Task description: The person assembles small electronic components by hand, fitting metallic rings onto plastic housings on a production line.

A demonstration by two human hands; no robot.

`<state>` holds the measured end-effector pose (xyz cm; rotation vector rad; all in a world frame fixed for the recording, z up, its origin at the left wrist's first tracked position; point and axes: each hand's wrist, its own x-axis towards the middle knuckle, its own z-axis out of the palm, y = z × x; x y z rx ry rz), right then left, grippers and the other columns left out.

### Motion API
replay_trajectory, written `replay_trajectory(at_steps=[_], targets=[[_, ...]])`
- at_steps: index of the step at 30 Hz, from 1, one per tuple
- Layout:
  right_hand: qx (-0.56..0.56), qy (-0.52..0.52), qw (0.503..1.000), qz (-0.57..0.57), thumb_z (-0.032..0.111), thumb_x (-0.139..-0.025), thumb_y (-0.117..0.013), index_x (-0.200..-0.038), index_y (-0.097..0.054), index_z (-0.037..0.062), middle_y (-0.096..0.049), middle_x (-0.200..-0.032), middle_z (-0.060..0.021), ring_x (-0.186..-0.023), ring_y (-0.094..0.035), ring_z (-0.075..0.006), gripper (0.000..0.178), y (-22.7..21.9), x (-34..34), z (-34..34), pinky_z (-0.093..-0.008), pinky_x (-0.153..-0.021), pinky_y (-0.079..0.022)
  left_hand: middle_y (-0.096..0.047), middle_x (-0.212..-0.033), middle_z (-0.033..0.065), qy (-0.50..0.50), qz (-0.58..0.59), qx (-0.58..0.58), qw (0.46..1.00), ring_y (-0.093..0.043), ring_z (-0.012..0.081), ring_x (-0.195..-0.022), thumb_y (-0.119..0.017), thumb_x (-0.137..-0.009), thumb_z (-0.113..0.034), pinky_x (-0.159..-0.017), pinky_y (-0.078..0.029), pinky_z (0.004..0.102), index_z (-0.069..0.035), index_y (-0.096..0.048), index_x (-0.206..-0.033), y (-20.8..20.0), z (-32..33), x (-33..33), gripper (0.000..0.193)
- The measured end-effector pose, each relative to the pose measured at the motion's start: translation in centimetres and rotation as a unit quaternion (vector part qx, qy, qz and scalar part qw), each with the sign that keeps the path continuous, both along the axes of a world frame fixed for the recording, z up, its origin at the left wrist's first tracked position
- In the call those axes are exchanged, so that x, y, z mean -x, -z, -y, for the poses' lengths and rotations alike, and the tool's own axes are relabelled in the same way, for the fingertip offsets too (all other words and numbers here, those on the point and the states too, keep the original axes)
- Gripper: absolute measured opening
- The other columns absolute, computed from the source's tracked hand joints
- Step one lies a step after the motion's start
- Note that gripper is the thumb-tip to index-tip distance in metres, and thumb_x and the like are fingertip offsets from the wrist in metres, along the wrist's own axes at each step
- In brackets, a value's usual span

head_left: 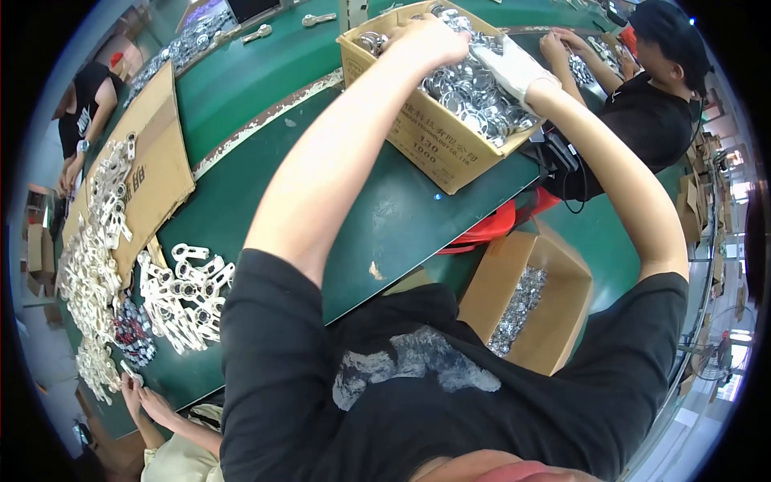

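A cardboard box (450,149) heaped with shiny round metal parts (474,92) stands at the far side of the table, and both my arms reach up to it. My bare left hand (428,42) is over the far left part of the heap, with its fingers mostly hidden among the parts. In a white glove, my right hand (514,68) lies against the right side of the heap, its fingers stretched out and nothing visibly held.
A pile of whitish handle-shaped parts (186,297) covers the left of the green table (353,217), beside a cardboard sheet (165,161). An open carton (562,313) of small shiny pieces stands by my right side. Co-workers sit at left and right.
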<state>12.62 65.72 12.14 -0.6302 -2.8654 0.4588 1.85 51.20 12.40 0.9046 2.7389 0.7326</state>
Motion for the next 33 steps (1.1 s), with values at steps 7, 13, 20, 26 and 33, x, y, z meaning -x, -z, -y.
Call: replay_trajectory(at_steps=[7,13,20,26,33], targets=[[0.173,0.056,0.968,-0.171,0.068,-0.088,-0.061,-0.155,-0.04,0.0031,-0.053,-0.149,-0.0257,-0.139,-0.052,-0.0374,0.096,2.5,0.8,-1.2,-0.04,-0.115,-0.039,-0.045,-0.153,0.0308,-0.02,0.03,-0.127,0.991,-0.031,0.0455,-0.149,-0.046,-0.1,-0.052,-0.122,-0.012,0.0621,-0.013,-0.039,-0.157,1.6,-3.0,0.1,0.07],[0.262,0.072,0.934,-0.233,0.05,-0.093,-0.068,-0.143,-0.053,0.0009,-0.063,-0.137,-0.0212,-0.125,-0.062,-0.0291,0.071,3.1,0.9,-1.4,-0.0353,-0.107,-0.045,-0.054,-0.145,0.0266,-0.033,0.1,-0.161,0.981,-0.038,0.0363,-0.146,-0.05,-0.098,-0.045,-0.122,-0.008,0.0555,-0.011,-0.056,-0.142,0.9,-3.2,-1.5,0.056],[0.332,0.056,0.914,-0.229,0.046,-0.099,-0.058,-0.14,-0.058,0.0041,-0.064,-0.138,-0.0179,-0.128,-0.06,-0.0285,0.059,3.1,1.7,-0.8,-0.0354,-0.108,-0.043,-0.071,-0.122,0.0137,-0.09,0.179,-0.354,0.914,-0.057,0.0258,-0.121,-0.057,-0.097,-0.037,-0.108,-0.035,0.0399,-0.011,-0.07,-0.125,2.5,-5.3,-2.4,0.04],[0.317,0.107,0.919,-0.208,0.047,-0.097,-0.058,-0.139,-0.059,0.005,-0.065,-0.136,-0.0204,-0.126,-0.062,-0.033,0.059,2.7,2.2,0.5,-0.0393,-0.105,-0.046,-0.069,-0.128,0.0128,-0.135,0.166,-0.373,0.903,-0.04,0.0345,-0.129,-0.055,-0.099,-0.033,-0.112,-0.033,0.0416,-0.011,-0.075,-0.118,2.0,-4.9,-3.6,0.035],[0.402,0.067,0.872,-0.271,0.036,-0.094,-0.066,-0.129,-0.066,0.0056,-0.071,-0.114,-0.0118,-0.101,-0.064,-0.0195,0.046,0.5,1.4,3.5,-0.0334,-0.091,-0.05,-0.063,-0.13,0.0194,-0.105,0.203,-0.476,0.849,-0.048,0.0351,-0.127,-0.055,-0.099,-0.029,-0.112,-0.038,0.0437,-0.009,-0.069,-0.125,2.1,-4.4,-3.1,0.036]])
